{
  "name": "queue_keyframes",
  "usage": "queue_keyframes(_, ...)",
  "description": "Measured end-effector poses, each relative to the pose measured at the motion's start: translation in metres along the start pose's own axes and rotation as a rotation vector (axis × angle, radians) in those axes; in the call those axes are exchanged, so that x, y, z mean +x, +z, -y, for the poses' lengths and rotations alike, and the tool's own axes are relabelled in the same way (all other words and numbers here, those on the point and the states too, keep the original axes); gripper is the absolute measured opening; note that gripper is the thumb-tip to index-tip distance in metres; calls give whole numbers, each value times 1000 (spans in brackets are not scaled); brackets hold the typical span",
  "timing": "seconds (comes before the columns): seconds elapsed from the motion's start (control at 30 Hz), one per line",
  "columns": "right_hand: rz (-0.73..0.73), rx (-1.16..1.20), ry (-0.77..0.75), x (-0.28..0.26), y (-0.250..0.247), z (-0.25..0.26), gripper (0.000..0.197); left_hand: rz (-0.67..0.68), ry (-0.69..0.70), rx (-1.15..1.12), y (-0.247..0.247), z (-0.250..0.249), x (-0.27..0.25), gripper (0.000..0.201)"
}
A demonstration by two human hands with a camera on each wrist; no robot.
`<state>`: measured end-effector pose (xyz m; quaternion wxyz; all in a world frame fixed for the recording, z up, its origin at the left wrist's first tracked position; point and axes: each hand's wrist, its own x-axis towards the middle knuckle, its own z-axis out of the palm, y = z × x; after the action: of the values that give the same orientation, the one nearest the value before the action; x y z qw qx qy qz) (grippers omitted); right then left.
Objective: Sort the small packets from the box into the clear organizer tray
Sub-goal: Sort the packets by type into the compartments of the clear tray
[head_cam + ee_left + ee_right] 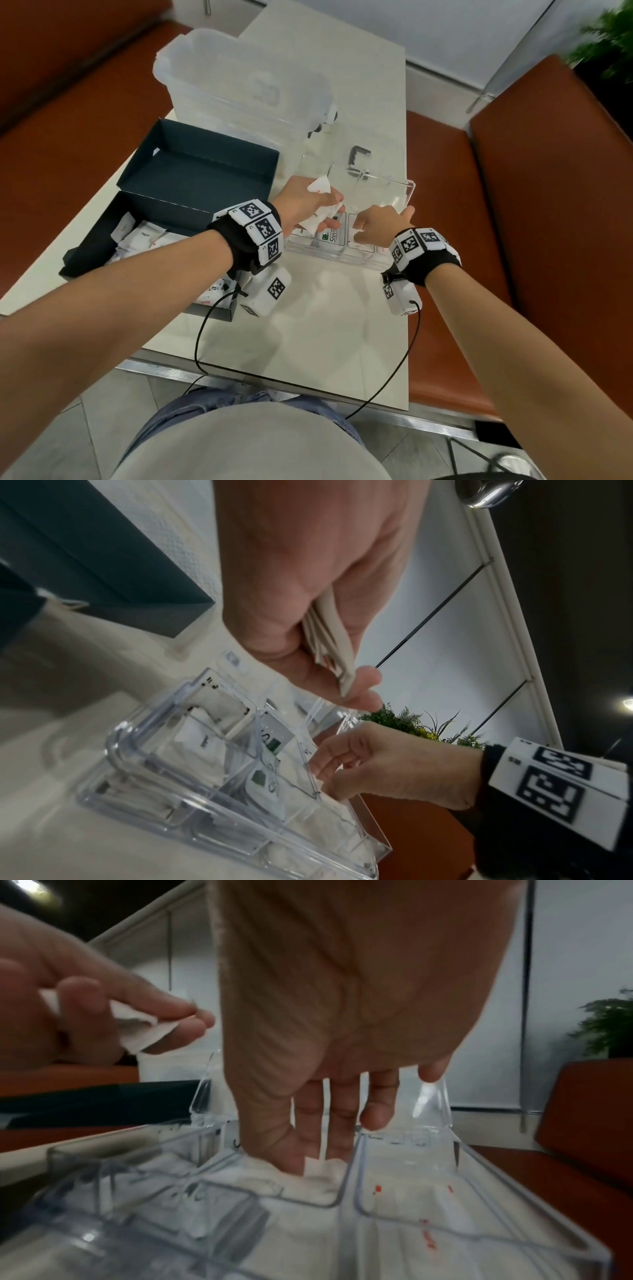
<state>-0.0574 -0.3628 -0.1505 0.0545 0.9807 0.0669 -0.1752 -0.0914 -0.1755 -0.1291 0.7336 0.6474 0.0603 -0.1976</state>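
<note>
- Holding a small stack of white packets (320,205), the left hand (301,205) hovered above the left part of the clear organizer tray (409,192), with its fingers and thumb curled round the stack.
- The right hand (380,222) reached down into a middle compartment of the tray, its thumb and fingers pinching a white packet (320,1171) that sat low in that compartment.
- One compartment beside it held packets with green marks (330,236); the compartment on the right held white packets printed in red (411,1204).
- The tray sat near the right edge of the table (308,342), and its clear hinged lid stood open at the far side.
- A dark open box (191,178) lay along the left edge of the table, just beside the tray, with more white packets (144,236) in its near half.
- A frosted plastic bin (219,78) stood towards the far left corner.
</note>
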Motion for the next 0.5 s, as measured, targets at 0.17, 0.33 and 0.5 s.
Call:
queue_keyframes(0.17,-94,44,-14,3,-2,-2,3,0,-2,2,-2,-1,0,10)
queue_keyframes(0.33,-136,-30,-31,-1,13,9,13,12,-11,-14,-5,1,0,13)
queue_keyframes(0.5,-190,96,-57,-6,17,2,33,18,-9,-5,-10,0,1,18)
